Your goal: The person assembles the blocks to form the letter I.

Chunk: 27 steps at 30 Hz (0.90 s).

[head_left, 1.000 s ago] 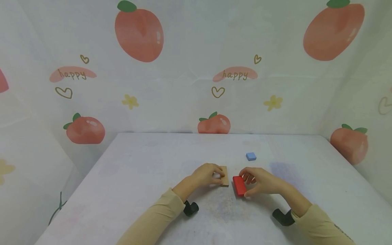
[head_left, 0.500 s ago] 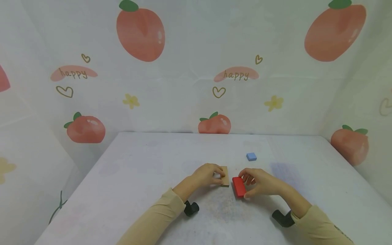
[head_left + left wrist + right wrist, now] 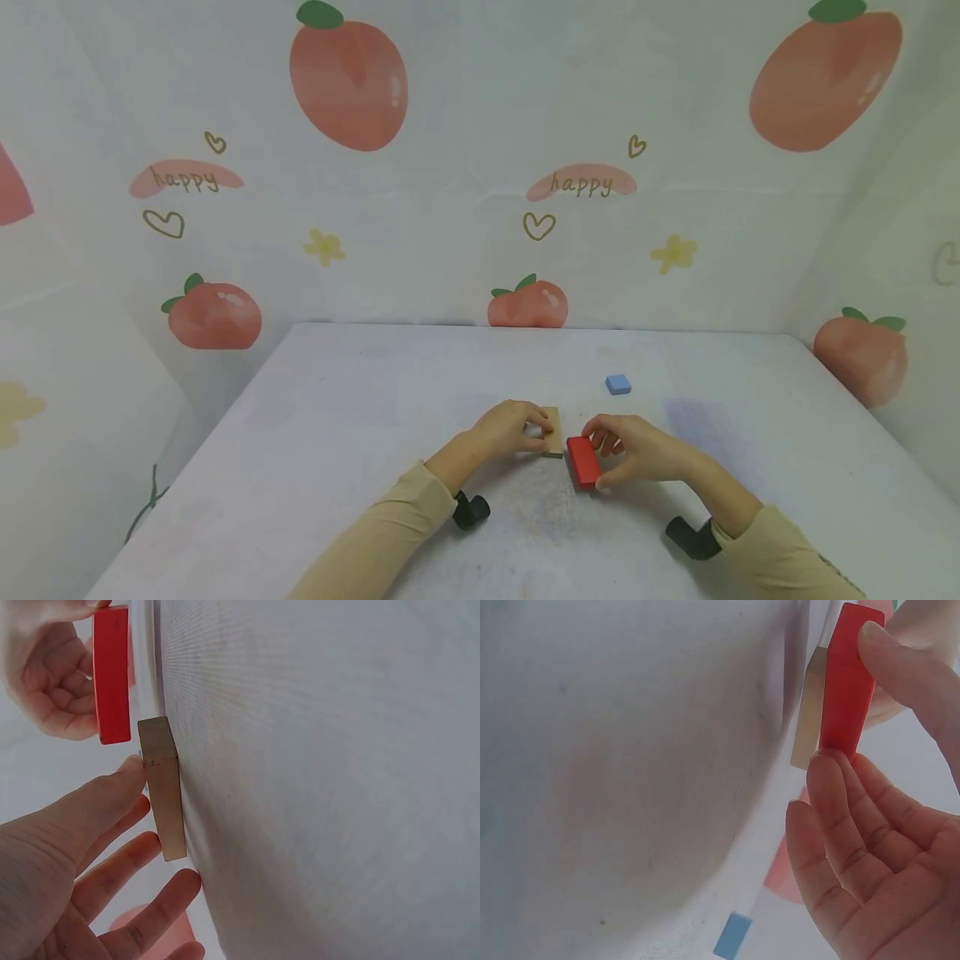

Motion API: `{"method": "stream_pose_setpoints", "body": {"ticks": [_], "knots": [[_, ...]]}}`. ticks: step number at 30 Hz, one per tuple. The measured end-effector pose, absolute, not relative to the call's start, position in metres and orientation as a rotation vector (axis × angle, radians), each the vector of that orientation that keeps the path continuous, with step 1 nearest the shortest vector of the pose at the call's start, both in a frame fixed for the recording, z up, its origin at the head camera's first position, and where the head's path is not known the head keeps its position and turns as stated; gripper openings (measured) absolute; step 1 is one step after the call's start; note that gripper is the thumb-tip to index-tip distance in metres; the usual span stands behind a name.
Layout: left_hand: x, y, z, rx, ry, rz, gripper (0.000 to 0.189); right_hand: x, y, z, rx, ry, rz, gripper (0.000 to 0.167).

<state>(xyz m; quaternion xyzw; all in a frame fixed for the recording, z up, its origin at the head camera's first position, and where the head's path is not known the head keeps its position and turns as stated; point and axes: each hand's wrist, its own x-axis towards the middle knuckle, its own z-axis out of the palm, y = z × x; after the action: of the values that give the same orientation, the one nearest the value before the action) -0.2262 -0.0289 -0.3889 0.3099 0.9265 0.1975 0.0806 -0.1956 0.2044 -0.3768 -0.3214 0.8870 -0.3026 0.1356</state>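
A plain wooden block [image 3: 554, 437] lies on the white table, with my left hand [image 3: 506, 429] reaching to it from the left. In the left wrist view, the thumb presses near one end of this wooden block [image 3: 167, 802] and the fingertips touch it further along. Just to the right, my right hand [image 3: 647, 450] pinches a red block [image 3: 584, 463] lengthwise, thumb at the near end and fingertips at the far end. The right wrist view has the red block [image 3: 847, 690] tilted slightly in that grip, overlapping the wooden one. A narrow gap separates the two blocks from above.
A small blue block [image 3: 618, 384] sits further back, beyond the right hand. Black wrist-camera mounts [image 3: 471, 512] hang under both forearms close to the tabletop. A white cloth [image 3: 420, 283] printed with fruit closes off the table's back edge.
My right hand has shifted the red block slightly towards me and to the left. The left hand and wooden block have stayed in place; the head view has drifted a little.
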Motion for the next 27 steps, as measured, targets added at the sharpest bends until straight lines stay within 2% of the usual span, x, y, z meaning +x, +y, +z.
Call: {"method": "stream_pose_setpoints", "body": {"ticks": [27], "knots": [[-0.2258,-0.027,-0.3869,0.905,2.767,0.584,0.029,-0.1902,0.1984,-0.3764,-0.943,2.552,-0.865,0.053]]}}
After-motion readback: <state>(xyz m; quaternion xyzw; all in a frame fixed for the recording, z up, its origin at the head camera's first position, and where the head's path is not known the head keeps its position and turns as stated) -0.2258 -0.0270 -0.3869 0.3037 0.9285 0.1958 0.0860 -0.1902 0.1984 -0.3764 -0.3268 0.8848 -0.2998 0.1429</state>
